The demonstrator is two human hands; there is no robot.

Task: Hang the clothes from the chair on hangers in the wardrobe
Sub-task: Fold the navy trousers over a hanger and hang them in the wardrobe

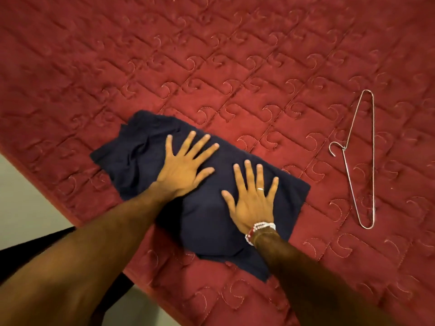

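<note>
Bare quilt lies between garment and wire hanger.

A folded dark blue garment lies on the red quilted bed, near its lower left edge. The left hand and right hand press flat on it, fingers spread. A wire hanger lies well apart toward the bed's right side.

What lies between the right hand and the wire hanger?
In the head view, only the edge of the navy garment under the right hand, then bare red quilt up to the wire hanger.
</note>
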